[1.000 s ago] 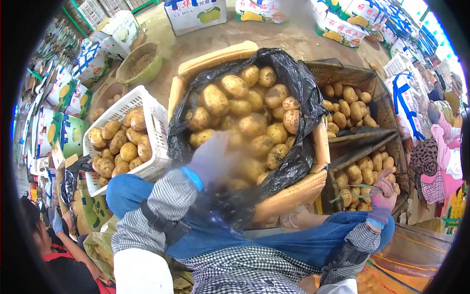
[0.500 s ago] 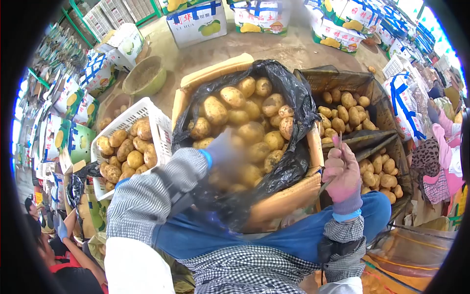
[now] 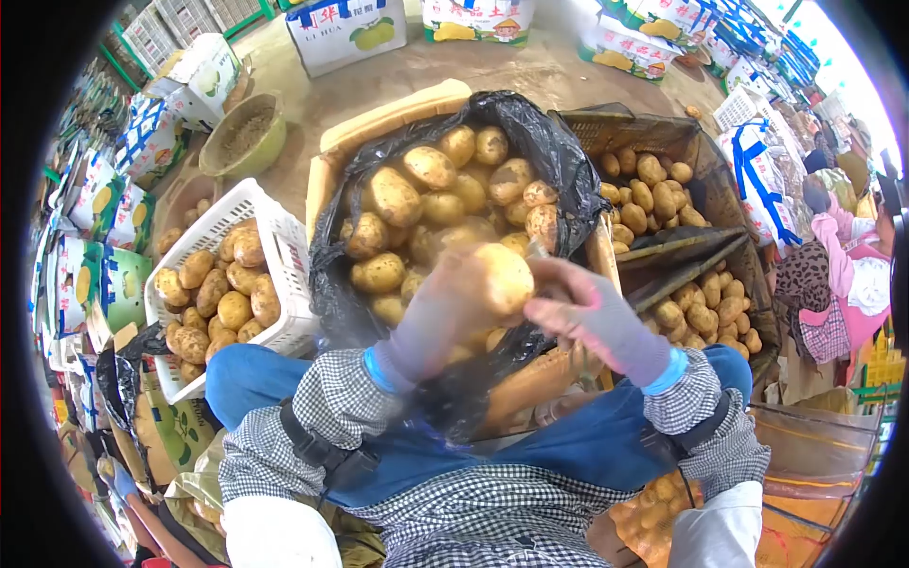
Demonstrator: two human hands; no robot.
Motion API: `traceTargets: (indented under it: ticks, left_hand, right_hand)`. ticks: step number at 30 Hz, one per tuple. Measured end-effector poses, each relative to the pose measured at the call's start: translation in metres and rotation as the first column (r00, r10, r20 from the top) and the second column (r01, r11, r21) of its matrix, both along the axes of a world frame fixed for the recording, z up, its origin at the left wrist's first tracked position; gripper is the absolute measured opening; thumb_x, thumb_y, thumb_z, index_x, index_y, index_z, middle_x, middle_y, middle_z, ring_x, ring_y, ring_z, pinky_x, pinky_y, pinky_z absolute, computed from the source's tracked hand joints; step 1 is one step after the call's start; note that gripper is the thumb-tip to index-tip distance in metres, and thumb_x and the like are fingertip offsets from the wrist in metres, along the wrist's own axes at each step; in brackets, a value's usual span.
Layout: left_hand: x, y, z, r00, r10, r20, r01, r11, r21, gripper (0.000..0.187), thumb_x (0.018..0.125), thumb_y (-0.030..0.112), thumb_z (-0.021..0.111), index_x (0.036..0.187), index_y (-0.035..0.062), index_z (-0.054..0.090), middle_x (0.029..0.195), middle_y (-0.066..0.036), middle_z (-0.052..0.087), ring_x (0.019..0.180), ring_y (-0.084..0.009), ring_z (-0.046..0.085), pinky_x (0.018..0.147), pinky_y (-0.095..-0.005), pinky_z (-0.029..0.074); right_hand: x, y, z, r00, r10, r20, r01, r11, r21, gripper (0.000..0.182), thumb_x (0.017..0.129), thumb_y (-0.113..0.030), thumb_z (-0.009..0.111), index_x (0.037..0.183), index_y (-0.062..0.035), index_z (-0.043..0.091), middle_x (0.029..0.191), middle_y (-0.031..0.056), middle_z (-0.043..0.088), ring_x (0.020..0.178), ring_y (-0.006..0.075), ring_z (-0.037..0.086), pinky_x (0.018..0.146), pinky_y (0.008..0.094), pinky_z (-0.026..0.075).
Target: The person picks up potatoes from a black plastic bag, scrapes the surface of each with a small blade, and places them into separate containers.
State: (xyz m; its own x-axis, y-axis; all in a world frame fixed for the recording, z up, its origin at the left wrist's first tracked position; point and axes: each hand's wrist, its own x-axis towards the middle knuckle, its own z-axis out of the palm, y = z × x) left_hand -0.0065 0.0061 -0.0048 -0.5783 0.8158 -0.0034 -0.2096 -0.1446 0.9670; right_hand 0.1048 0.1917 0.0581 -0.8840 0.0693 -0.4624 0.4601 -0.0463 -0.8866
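Observation:
My left hand [image 3: 436, 312], in a grey-purple glove and blurred by motion, is closed on a potato [image 3: 505, 280] above the open box. My right hand [image 3: 597, 317], in a similar glove, is at the potato's right side, its fingers bent and close together. Something thin seems to be in those fingers, but its kind does not show. Beneath both hands is a cardboard box [image 3: 388, 112] lined with a black plastic bag [image 3: 568, 161]. Many loose potatoes [image 3: 396, 197] lie inside the bag.
On the left stands a white plastic crate [image 3: 294, 241] of potatoes. Two dark-lined crates [image 3: 705, 142] of potatoes stand on the right. A greenish basin [image 3: 270, 137] and printed cartons [image 3: 346, 38] are farther back. Another person in pink [image 3: 857, 275] is at the far right.
My left hand has risen from among the potatoes with one in its grip. My right hand has come left and down to meet it. The view has shifted slightly.

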Motion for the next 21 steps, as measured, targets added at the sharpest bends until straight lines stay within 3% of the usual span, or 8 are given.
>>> traceTargets:
  ticks: [3,6,7,10,15,17,19,21]
  left_hand:
    - [0.001,-0.003,0.022,0.912,0.119,0.393,-0.128,0.992,-0.003,0.036,0.101,0.020,0.050,0.135,0.0086,0.044,0.108,-0.007,0.054,0.097,-0.0152,0.057,0.083,-0.0305,0.053]
    - [-0.014,-0.007,0.008,0.969,0.008,0.248,0.015,0.995,-0.094,0.053,0.098,0.031,0.057,0.142,0.0108,0.036,0.129,-0.010,0.052,0.111,-0.0219,0.059,0.079,-0.0316,0.059]
    - [-0.016,-0.007,0.010,0.975,0.009,0.224,0.038,0.978,-0.203,0.055,0.095,0.025,0.062,0.142,0.0118,0.037,0.128,-0.009,0.052,0.115,-0.0211,0.057,0.085,-0.0328,0.057]
    - [-0.012,-0.006,0.008,0.894,0.073,0.442,-0.062,0.997,-0.040,0.060,0.089,0.014,0.069,0.141,0.0100,0.038,0.129,-0.009,0.052,0.118,-0.0201,0.055,0.094,-0.0353,0.052]
    - [-0.012,-0.006,-0.001,0.980,0.169,0.104,-0.165,0.985,-0.040,0.070,0.079,0.000,0.075,0.139,0.0050,0.040,0.131,-0.008,0.052,0.122,-0.0189,0.052,0.103,-0.0365,0.046]
    - [-0.010,-0.004,-0.002,0.983,0.179,0.030,-0.179,0.984,-0.024,0.071,0.078,-0.001,0.076,0.139,0.0042,0.041,0.131,-0.008,0.051,0.123,-0.0187,0.052,0.104,-0.0358,0.045]
    - [-0.005,-0.001,0.002,0.981,0.185,0.056,-0.186,0.982,0.015,0.072,0.077,-0.001,0.078,0.138,0.0044,0.041,0.132,-0.008,0.051,0.122,-0.0185,0.052,0.106,-0.0351,0.044]
    - [-0.006,-0.003,-0.001,0.974,0.204,-0.099,-0.209,0.977,-0.046,0.071,0.076,0.000,0.079,0.138,0.0046,0.042,0.131,-0.008,0.052,0.122,-0.0181,0.053,0.105,-0.0345,0.044]
  right_hand:
    - [-0.017,-0.016,-0.031,0.950,-0.025,-0.311,0.063,0.992,0.112,0.057,0.083,-0.008,0.074,0.135,-0.0015,0.051,0.131,0.0090,0.056,0.106,0.0162,0.060,0.091,0.0282,0.050]
    - [-0.022,-0.014,-0.023,0.873,0.311,-0.376,0.044,0.717,0.696,0.063,0.076,-0.002,0.077,0.134,-0.0005,0.053,0.128,0.0093,0.057,0.122,0.0189,0.053,0.103,0.0301,0.043]
    - [-0.021,-0.009,-0.025,0.858,0.355,-0.372,0.009,0.713,0.701,0.059,0.076,0.003,0.072,0.132,-0.0007,0.054,0.123,0.0084,0.058,0.121,0.0184,0.054,0.102,0.0306,0.044]
    - [-0.028,-0.001,-0.040,0.812,0.190,-0.551,0.138,0.856,0.498,0.053,0.079,-0.004,0.068,0.131,-0.0055,0.056,0.126,0.0155,0.060,0.116,0.0276,0.058,0.097,0.0329,0.047]
    - [-0.030,0.005,-0.041,0.889,0.042,-0.456,0.127,0.934,0.333,0.046,0.090,-0.015,0.066,0.133,-0.0020,0.054,0.127,0.0149,0.059,0.121,0.0226,0.054,0.102,0.0334,0.043]
    - [-0.030,-0.004,-0.042,0.967,-0.017,-0.256,0.056,0.988,0.146,0.053,0.090,-0.022,0.069,0.136,-0.0023,0.051,0.106,0.0062,0.060,0.086,0.0105,0.054,0.071,0.0230,0.043]
    - [-0.029,-0.009,-0.029,0.997,-0.065,-0.039,0.061,0.994,-0.094,0.067,0.088,-0.032,0.073,0.141,-0.0018,0.044,0.099,0.0031,0.060,0.069,0.0051,0.054,0.057,0.0183,0.044]
    - [-0.028,-0.008,-0.034,0.995,-0.068,-0.073,0.058,0.989,-0.132,0.071,0.087,-0.034,0.073,0.142,-0.0017,0.042,0.099,0.0032,0.060,0.069,0.0051,0.053,0.057,0.0184,0.044]
